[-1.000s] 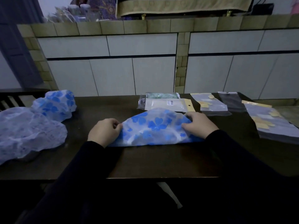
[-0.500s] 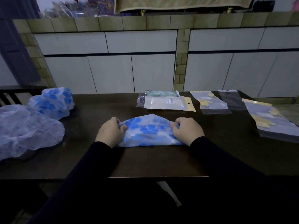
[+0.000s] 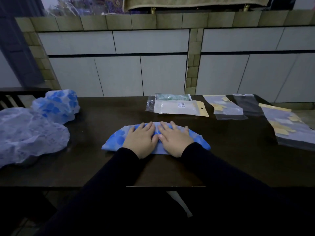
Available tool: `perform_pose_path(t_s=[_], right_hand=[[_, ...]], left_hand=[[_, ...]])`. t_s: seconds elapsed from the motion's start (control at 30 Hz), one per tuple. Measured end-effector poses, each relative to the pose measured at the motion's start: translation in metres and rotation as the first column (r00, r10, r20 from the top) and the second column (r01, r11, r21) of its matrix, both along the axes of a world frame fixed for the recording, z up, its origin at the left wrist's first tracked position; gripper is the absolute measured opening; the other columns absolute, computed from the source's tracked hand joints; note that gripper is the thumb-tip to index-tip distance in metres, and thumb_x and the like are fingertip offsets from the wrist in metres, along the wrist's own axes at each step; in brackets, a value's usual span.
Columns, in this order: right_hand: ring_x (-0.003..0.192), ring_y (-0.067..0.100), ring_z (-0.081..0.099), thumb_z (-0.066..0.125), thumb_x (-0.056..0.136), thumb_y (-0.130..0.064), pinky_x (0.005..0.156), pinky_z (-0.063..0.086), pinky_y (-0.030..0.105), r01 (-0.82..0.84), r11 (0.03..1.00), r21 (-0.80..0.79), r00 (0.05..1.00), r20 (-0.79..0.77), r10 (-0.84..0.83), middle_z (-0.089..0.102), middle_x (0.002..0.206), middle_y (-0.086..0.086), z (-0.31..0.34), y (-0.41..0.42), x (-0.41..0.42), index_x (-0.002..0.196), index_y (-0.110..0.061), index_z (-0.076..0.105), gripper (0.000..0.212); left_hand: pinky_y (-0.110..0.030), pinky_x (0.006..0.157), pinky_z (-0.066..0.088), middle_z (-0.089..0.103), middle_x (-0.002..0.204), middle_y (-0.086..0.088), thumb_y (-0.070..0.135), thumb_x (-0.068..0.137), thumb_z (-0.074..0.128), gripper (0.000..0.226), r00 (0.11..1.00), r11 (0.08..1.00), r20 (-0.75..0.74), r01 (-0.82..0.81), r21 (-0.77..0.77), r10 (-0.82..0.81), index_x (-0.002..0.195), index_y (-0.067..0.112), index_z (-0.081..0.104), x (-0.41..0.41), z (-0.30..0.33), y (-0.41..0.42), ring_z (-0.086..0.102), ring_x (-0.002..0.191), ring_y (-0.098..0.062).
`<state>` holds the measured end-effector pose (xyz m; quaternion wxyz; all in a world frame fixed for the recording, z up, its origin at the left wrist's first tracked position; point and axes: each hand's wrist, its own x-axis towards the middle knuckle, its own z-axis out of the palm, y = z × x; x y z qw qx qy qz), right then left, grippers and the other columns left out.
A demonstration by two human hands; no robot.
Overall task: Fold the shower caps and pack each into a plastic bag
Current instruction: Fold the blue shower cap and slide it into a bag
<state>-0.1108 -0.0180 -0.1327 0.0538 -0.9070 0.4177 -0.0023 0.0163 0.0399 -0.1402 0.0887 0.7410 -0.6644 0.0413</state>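
Left hand (image 3: 140, 139) and right hand (image 3: 175, 139) lie flat, fingers straight, side by side, pressing the folded blue-flowered shower cap (image 3: 117, 139) onto the dark table (image 3: 230, 159) at centre. Empty plastic bags (image 3: 226, 106) lie at 2 o'clock; unfolded caps (image 3: 56, 106) at 10 o'clock.

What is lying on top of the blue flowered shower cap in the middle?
Both hands, left hand and right hand, press flat on the shower cap. Its middle is covered.
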Motion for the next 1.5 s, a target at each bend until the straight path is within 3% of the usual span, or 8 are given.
perform_pose_path(t_s=[0.2,0.7,0.83,0.97,1.07,1.2,1.4,1.5], right_hand=[[0.148,0.018,0.003,0.017,0.099,-0.057,0.115,0.004,0.056,0.092,0.995,0.036,0.995,-0.028,-0.091,0.003,0.162,-0.006,-0.009,-0.014,-0.002,0.153,-0.028,0.006,0.063],[0.148,0.019,-0.004,0.023,0.093,-0.067,0.112,-0.007,0.06,0.056,0.998,-0.037,0.997,-0.054,-0.058,0.003,0.162,-0.004,0.005,-0.018,-0.047,0.152,-0.032,0.016,0.069],[0.133,0.018,0.035,0.044,0.094,-0.052,0.112,0.018,0.052,0.002,0.958,-0.286,0.998,0.054,0.014,0.042,0.143,-0.002,0.014,-0.015,-0.047,0.134,-0.034,0.051,0.045],[0.112,0.017,0.051,0.041,0.094,-0.057,0.095,0.043,0.036,0.033,0.995,-0.089,0.983,0.181,-0.017,0.053,0.121,0.0,0.01,0.0,-0.029,0.127,-0.027,0.059,0.048],[0.123,0.019,0.043,0.039,0.092,-0.064,0.105,0.029,0.037,-0.124,0.992,0.002,0.985,0.12,0.123,0.044,0.139,-0.003,0.015,0.006,-0.021,0.139,-0.03,0.047,0.059],[0.143,0.015,0.021,0.036,0.096,-0.058,0.115,0.008,0.05,-0.267,0.961,0.073,0.96,0.107,0.259,0.03,0.154,-0.007,0.013,0.001,-0.007,0.147,-0.033,0.033,0.057],[0.138,0.013,0.031,0.04,0.096,-0.054,0.11,0.023,0.046,-0.276,0.948,-0.158,0.948,0.118,0.295,0.038,0.15,-0.007,0.015,-0.009,0.018,0.139,-0.03,0.047,0.05],[0.137,0.01,0.033,0.036,0.094,-0.061,0.111,0.02,0.046,-0.356,0.934,-0.011,0.922,0.159,0.353,0.036,0.151,-0.011,0.015,-0.005,0.015,0.14,-0.035,0.046,0.054]], left_hand=[[-0.044,0.117,0.003,0.001,0.161,0.004,0.062,0.095,0.019,0.068,0.989,0.963,-0.04,-0.127,0.238,0.14,0.153,0.029,0.004,0.023,0.003,0.0,0.003,0.148,-0.021],[-0.045,0.111,0.019,0.016,0.158,-0.002,0.075,0.087,0.022,0.079,0.966,0.901,-0.033,-0.226,0.37,0.255,0.151,0.029,0.017,0.013,0.024,0.015,0.017,0.143,-0.025],[-0.031,0.088,0.039,0.054,0.126,-0.01,0.075,0.085,0.032,0.071,0.955,0.886,0.036,-0.286,0.365,0.293,0.118,0.018,0.06,0.005,0.05,0.029,0.051,0.109,-0.025],[-0.026,0.074,0.04,0.06,0.094,-0.001,0.06,0.085,0.049,0.043,0.952,0.929,0.146,-0.296,0.221,0.268,0.08,0.018,0.054,0.0,0.063,0.038,0.059,0.096,-0.023],[-0.032,0.089,0.042,0.059,0.118,0.003,0.057,0.086,0.05,0.041,0.982,0.982,0.049,-0.182,0.044,0.18,0.108,0.025,0.063,0.007,0.053,0.038,0.052,0.112,-0.021],[-0.046,0.109,0.025,0.024,0.155,0.013,0.053,0.097,0.035,0.051,0.994,0.988,-0.066,-0.082,0.129,0.091,0.142,0.032,0.038,0.023,0.026,0.038,0.023,0.141,-0.018],[-0.059,0.106,0.017,0.016,0.158,0.01,0.058,0.096,0.02,0.055,0.937,0.924,-0.077,-0.318,0.215,0.341,0.144,0.033,0.03,0.043,0.008,0.03,0.018,0.142,-0.031],[-0.06,0.104,0.02,0.021,0.156,0.007,0.059,0.094,0.019,0.057,0.91,0.898,-0.06,-0.392,0.198,0.41,0.14,0.029,0.034,0.057,0.006,0.025,0.022,0.14,-0.035]])
